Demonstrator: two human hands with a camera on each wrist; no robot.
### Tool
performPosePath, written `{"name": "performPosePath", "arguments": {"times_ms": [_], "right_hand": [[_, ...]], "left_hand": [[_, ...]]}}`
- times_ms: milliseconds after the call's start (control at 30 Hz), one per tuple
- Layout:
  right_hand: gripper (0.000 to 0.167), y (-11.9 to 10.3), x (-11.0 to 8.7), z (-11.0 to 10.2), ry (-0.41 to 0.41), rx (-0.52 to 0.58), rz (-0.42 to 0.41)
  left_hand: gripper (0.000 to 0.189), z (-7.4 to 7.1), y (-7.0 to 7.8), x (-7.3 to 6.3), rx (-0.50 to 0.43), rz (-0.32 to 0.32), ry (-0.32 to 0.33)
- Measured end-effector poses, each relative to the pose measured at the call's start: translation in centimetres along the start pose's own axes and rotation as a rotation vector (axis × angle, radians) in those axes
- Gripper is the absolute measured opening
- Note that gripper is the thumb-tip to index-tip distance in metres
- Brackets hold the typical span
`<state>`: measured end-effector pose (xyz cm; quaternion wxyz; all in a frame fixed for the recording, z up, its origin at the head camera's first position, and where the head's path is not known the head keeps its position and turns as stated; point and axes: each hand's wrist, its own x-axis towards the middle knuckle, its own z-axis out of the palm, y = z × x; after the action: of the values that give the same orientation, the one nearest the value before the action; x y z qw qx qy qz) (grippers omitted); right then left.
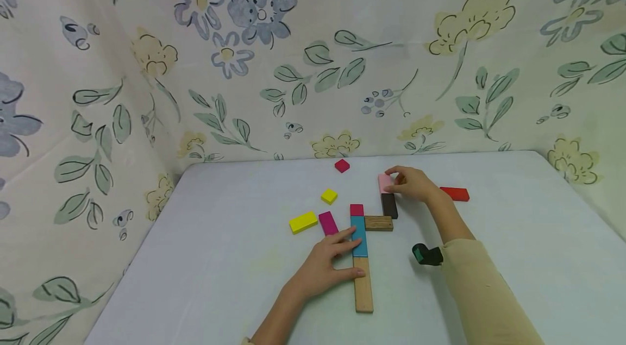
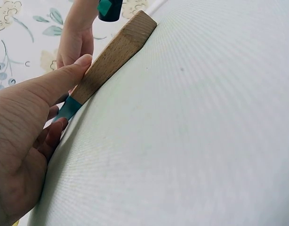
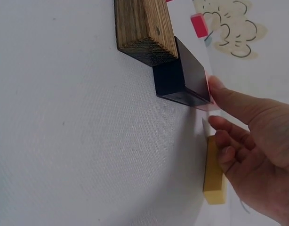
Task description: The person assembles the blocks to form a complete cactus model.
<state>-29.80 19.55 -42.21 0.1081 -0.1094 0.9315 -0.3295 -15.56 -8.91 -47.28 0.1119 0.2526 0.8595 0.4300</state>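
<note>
Currently, a pink block (image 1: 384, 182) lies near the table's (image 1: 220, 280) far edge, pinched between a person's right thumb and fingers, the right hand (image 1: 411, 184) reaching over from 4 o'clock. A black block (image 1: 389, 206) touches it at 6 o'clock, its near end meeting a brown block (image 1: 379, 223), which abuts a blue block (image 1: 360, 242) at 9 o'clock. The left hand (image 1: 330, 258), fingers apart, rests on blue and on a tan block (image 1: 363, 290) at blue's 6 o'clock; a crimson cube (image 1: 356, 209) caps its 12. Toward 10 o'clock from blue sits a magenta block (image 1: 329, 223), with a yellow block (image 1: 303, 222) at its 9 and a yellow cube (image 1: 329, 196) at its 12. Beyond, a red cube (image 1: 342, 165); at the right hand's 3 o'clock, a red block (image 1: 455, 194).
</note>
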Motion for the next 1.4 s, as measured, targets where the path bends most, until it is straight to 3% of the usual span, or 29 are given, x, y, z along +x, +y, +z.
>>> {"name": "performPosePath", "arguments": {"times_ms": [633, 1167, 1400], "right_hand": [[0.054, 0.4, -0.3, 0.1, 0.044, 0.049, -0.029], [0.045, 1.3, -4.1, 0.3, 0.357, 0.089, -0.006], [0.05, 1.6, -5.4, -0.2, 0.434, 0.083, 0.071]], "left_hand": [[0.061, -0.1, -0.1, -0.1, -0.001, 0.006, 0.006], [0.061, 0.2, -0.2, -0.1, -0.008, 0.009, 0.008], [0.061, 0.1, -0.2, 0.0, -0.005, 0.01, 0.01]]}}
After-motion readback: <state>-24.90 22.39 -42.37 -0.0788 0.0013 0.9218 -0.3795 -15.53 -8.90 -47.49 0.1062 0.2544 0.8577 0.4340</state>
